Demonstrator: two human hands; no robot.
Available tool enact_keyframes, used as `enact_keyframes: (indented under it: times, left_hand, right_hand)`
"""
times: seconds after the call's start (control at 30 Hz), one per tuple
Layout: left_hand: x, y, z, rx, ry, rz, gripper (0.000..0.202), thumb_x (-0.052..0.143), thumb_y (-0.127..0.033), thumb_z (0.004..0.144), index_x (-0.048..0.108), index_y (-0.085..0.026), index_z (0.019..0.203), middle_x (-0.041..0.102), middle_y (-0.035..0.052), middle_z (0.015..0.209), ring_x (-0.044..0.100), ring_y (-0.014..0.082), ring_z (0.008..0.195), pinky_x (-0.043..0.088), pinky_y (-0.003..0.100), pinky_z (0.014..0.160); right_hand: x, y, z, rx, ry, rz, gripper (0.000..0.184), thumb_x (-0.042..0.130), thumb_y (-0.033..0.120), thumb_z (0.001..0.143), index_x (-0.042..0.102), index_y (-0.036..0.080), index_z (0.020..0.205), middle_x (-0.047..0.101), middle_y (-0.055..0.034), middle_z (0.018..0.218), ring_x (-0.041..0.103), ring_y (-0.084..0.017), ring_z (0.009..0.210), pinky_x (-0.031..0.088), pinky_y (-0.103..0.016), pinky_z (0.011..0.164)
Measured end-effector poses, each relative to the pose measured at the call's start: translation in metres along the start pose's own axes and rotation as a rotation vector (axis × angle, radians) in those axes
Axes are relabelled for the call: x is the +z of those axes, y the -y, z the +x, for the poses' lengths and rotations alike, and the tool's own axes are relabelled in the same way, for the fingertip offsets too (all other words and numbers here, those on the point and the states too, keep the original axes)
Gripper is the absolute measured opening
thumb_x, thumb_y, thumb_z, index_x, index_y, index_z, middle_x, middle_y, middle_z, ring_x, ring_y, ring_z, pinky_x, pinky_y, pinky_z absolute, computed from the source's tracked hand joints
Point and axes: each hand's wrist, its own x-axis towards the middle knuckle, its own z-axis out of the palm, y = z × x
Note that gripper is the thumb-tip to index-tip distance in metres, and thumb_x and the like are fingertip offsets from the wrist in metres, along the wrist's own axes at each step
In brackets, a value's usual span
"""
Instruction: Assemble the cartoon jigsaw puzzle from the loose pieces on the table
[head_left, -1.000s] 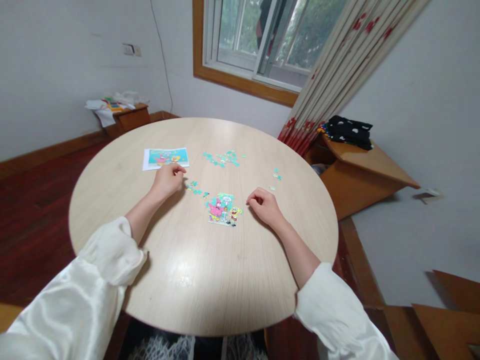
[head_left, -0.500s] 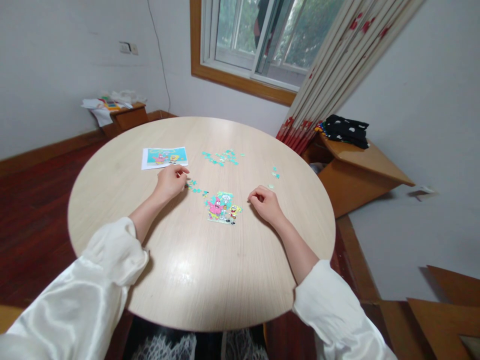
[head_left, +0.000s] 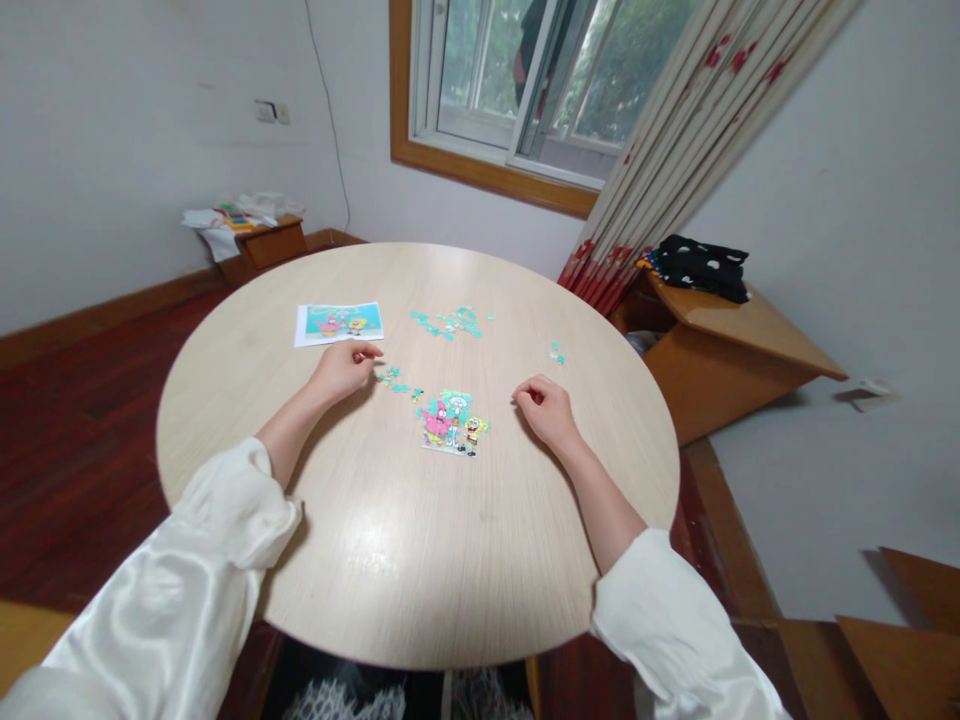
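Round wooden desk (head_left: 390,560): am resting left hand (head_left: 341,368) curled, grip unclear, beside loose pieces (head_left: 397,381); right hand (head_left: 544,408) lying clenched near assembled section (head_left: 452,422).

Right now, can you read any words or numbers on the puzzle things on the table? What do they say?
No words or numbers can be read.
On the picture sheet: cartoon print only; any lettering is too small to read.
On the part-built puzzle: too small and blurred to tell.
On the loose pieces: teal, no text shows.
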Motion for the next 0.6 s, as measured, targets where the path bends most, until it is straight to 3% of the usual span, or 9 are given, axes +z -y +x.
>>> enact_keyframes:
  times: [0.17, 0.3, 0.43, 0.53, 0.6]
  left_hand:
    - [-0.006, -0.006, -0.010, 0.205, 0.120, -0.036, 0.025, 0.053, -0.024, 0.076, 0.072, -0.013, 0.090, 0.066, 0.0099, 0.084, 0.058, 0.0190, 0.075, 0.047, 0.035, 0.074]
    - [-0.002, -0.023, -0.026, 0.398, 0.262, 0.014, 0.027, 0.049, -0.017, 0.076, 0.073, -0.017, 0.087, 0.061, 0.0057, 0.080, 0.056, 0.0171, 0.078, 0.046, 0.034, 0.077]
    - [0.010, -0.030, -0.034, 0.479, 0.260, 0.074, 0.027, 0.048, -0.014, 0.075, 0.073, -0.017, 0.083, 0.059, 0.0041, 0.075, 0.056, 0.0171, 0.076, 0.043, 0.036, 0.079]
    - [0.016, -0.027, -0.034, 0.485, 0.231, 0.065, 0.025, 0.049, -0.015, 0.076, 0.073, -0.016, 0.082, 0.059, 0.0036, 0.075, 0.055, 0.0165, 0.074, 0.042, 0.034, 0.078]
    - [0.018, -0.025, -0.033, 0.473, 0.222, 0.069, 0.024, 0.050, -0.017, 0.076, 0.073, -0.016, 0.084, 0.059, 0.0032, 0.075, 0.055, 0.0159, 0.072, 0.041, 0.033, 0.076]
  right_hand:
    - [0.002, -0.002, 0.002, -0.010, 0.021, -0.004, 0.016, 0.049, 0.017, 0.068, 0.056, 0.019, 0.054, 0.054, -0.0009, 0.060, 0.047, -0.014, 0.059, 0.038, -0.028, 0.061]
    - [0.001, 0.004, -0.002, -0.045, 0.024, 0.004, 0.016, 0.048, 0.014, 0.070, 0.057, 0.019, 0.058, 0.053, -0.0011, 0.062, 0.046, -0.014, 0.059, 0.040, -0.030, 0.061]
    - [0.008, 0.027, -0.018, -0.321, 0.049, -0.014, 0.023, 0.046, 0.009, 0.073, 0.066, 0.020, 0.079, 0.055, -0.0049, 0.078, 0.050, -0.020, 0.081, 0.042, -0.036, 0.077]
    - [0.018, 0.043, -0.029, -0.510, 0.207, -0.052, 0.026, 0.048, 0.007, 0.074, 0.068, 0.021, 0.080, 0.054, -0.0071, 0.093, 0.047, -0.021, 0.092, 0.041, -0.038, 0.084]
    - [0.023, 0.047, -0.032, -0.538, 0.234, -0.076, 0.025, 0.047, 0.006, 0.076, 0.068, 0.021, 0.078, 0.053, -0.0080, 0.096, 0.045, -0.021, 0.093, 0.040, -0.039, 0.085]
